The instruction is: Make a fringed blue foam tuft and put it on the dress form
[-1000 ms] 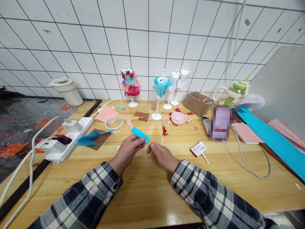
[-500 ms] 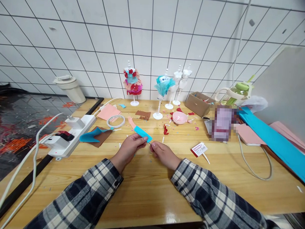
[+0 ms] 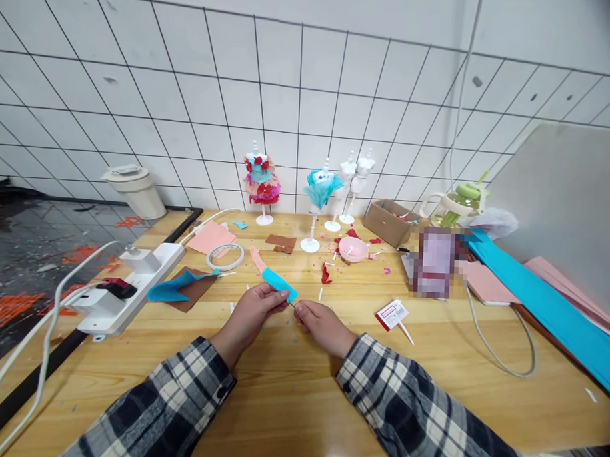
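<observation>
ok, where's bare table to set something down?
Bare wood on the table's near edge below both sleeves, and right of the red-and-white packet inside the white cable loop. Crowded near the pink bowl and mannequin stands.

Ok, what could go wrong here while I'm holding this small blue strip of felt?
The thin pin-like piece pinched in the right hand sits close to the left hand holding the small blue felt strip, so a slip might prick a finger. If dropped, it could get lost among the scraps on the wooden table.
</observation>
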Tool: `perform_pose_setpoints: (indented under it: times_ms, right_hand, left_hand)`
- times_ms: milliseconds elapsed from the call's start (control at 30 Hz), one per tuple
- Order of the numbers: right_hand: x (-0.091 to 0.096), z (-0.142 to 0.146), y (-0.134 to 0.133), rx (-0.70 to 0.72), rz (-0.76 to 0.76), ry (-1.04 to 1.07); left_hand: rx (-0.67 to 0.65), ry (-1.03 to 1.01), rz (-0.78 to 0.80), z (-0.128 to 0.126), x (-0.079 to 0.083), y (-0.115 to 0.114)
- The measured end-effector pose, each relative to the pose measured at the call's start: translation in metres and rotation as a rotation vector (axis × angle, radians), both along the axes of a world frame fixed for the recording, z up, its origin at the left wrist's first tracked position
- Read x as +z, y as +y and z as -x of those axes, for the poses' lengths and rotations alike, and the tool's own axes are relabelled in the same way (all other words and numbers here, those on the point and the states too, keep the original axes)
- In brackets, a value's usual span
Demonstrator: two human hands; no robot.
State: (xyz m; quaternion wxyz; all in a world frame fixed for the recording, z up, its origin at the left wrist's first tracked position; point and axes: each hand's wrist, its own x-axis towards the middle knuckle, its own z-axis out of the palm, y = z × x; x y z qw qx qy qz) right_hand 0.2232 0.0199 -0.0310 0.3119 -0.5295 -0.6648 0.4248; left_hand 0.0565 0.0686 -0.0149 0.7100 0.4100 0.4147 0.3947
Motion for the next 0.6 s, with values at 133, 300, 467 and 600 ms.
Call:
perform_pose_setpoints:
  times_ms: [133,300,467,600]
  right_hand:
    - [-0.003,0.000,-0.001,-0.034,-0.013,0.012]
    - [-0.007,0.001,-0.001,-0.063,-0.013,0.044]
    - [-0.012,0.001,0.000,-0.051,-0.029,0.081]
    - [-0.013,0.002,0.000,-0.054,-0.028,0.097]
  left_hand:
    - [0.012,-0.017,0.018,0.002,0.000,0.001]
    - [-0.002,-0.023,0.002,0.002,-0.003,0.002]
    - [0.001,-0.019,-0.001,0.000,-0.004,0.002]
    - [0.019,-0.002,-0.006,0.000,-0.004,0.001]
